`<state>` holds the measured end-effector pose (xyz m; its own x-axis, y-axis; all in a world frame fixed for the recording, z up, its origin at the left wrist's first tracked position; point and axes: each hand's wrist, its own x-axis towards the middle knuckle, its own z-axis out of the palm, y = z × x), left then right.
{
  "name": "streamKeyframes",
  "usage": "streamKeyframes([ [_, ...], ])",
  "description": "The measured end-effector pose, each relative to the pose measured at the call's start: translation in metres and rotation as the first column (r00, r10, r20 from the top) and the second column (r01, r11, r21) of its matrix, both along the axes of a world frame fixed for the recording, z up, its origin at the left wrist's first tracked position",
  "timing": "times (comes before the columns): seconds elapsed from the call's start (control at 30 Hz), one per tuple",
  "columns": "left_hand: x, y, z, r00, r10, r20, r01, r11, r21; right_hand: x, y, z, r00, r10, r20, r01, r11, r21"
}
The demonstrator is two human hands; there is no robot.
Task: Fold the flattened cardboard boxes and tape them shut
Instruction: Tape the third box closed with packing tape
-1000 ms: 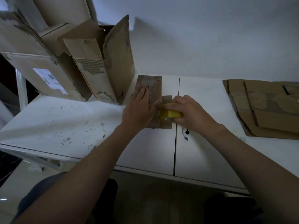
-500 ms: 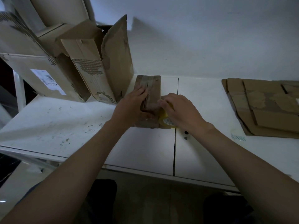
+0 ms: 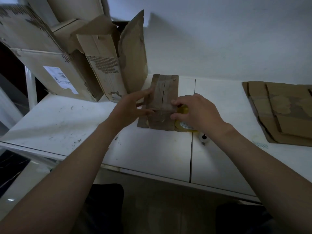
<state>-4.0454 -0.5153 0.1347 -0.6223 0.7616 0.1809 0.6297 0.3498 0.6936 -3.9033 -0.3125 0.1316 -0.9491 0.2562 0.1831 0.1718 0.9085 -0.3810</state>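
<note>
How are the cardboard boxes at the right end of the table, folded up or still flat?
Still flat: the cardboard boxes lie as thin sheets stacked on the table, and none stands up.

Dim, soft — perhaps motion-blurred, edges bowed

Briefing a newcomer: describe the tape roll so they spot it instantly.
On the white table, find the small brown box in the middle. The tape roll lies by its near right corner, under the right hand: the only yellow round thing.
</note>
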Motion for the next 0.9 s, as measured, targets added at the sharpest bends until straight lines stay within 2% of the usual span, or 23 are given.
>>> streamKeyframes([
  [0.1, 0.005, -0.009, -0.001, 0.988, 0.150, -0.031, -0.151, 0.988, -0.025, -0.001, -0.001, 0.001, 1.000, -0.011, 0.002, 0.011, 1.000, -0.016],
  [0.2, 0.015, -0.015, -0.006, 0.952, 0.281, -0.122, -0.290, 0.955, -0.061, -0.002, -0.001, 0.001, 1.000, -0.015, 0.001, 0.015, 1.000, -0.020],
  [0.27, 0.023, -0.016, -0.010, 0.938, 0.315, -0.144, -0.324, 0.945, -0.048, -0.003, -0.001, 0.001, 1.000, -0.012, -0.006, 0.011, 1.000, -0.027],
  [0.4, 0.030, -0.013, -0.010, 0.939, 0.336, -0.071, -0.338, 0.941, -0.020, -0.004, 0.000, 0.000, 1.000, -0.015, -0.009, 0.015, 0.999, -0.039],
  [0.6, 0.044, -0.006, -0.016, 0.893, 0.434, -0.116, -0.434, 0.901, 0.028, -0.004, -0.004, 0.001, 0.999, -0.034, -0.012, 0.033, 0.999, -0.029],
  [0.73, 0.065, 0.006, -0.015, 0.859, 0.487, -0.156, -0.493, 0.870, -0.001, -0.004, -0.007, 0.000, 0.999, -0.037, -0.015, 0.036, 0.999, -0.019],
  [0.8, 0.077, 0.013, -0.017, 0.861, 0.499, -0.099, -0.503, 0.864, -0.021, -0.005, -0.009, -0.001, 1.000, -0.025, -0.006, 0.025, 1.000, -0.019],
  [0.9, 0.087, 0.021, -0.021, 0.876, 0.477, 0.068, -0.476, 0.879, -0.029, -0.004, -0.009, 0.001, 1.000, 0.007, 0.008, -0.007, 0.999, -0.035],
])
